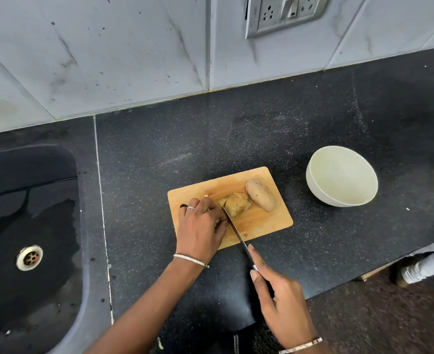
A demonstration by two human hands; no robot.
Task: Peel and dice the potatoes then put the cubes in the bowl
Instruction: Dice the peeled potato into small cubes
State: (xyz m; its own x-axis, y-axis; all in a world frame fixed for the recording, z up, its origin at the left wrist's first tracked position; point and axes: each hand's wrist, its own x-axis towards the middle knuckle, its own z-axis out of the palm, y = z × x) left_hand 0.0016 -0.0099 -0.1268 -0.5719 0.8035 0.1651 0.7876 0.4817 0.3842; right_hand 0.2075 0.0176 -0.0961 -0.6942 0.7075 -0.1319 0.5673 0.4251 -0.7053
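White bowl (341,176) stands beside wooden board (262,221) bearing two potatoes (260,194).

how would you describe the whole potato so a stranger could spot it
On the black counter find the wooden cutting board. The whole potato lies at its right end, nearest the white bowl. Unlike the yellowish cut potato beside it, it is an intact pinkish-tan oval, clear of the knife.

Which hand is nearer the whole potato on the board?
Left. Left hand holds the cut potato on the board, beside the whole potato; right hand grips the knife off the board, nearer the person.
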